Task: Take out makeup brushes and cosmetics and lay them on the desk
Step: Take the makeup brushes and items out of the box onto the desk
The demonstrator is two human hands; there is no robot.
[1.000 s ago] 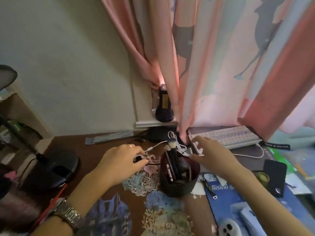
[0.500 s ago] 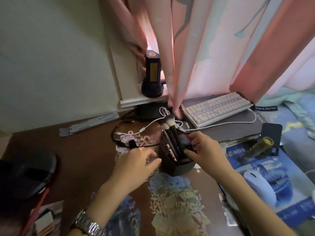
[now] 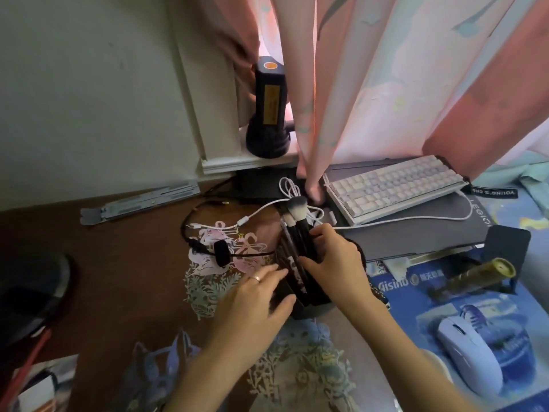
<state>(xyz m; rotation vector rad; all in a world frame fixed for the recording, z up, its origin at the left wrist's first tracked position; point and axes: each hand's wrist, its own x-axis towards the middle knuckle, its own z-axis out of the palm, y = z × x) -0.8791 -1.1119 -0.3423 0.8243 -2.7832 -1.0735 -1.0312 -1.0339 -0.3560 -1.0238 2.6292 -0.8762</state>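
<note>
A bundle of black-handled makeup brushes (image 3: 297, 230) is clasped by the right hand (image 3: 335, 263), the grip closed around the handles, with the bristle heads pointing to the far side, toward the white keyboard (image 3: 395, 185). The brushes are seen rising out of a dark holder (image 3: 300, 298) that stands in the middle of the brown surface (image 3: 118, 263). The left hand (image 3: 252, 307) is laid against the holder's left side, fingers spread and the grip apart, though whether the holder is actually pressed cannot be told. A white mouse (image 3: 472, 352) is seen to the near right, a black torch (image 3: 269, 111) on the far sill.
</note>
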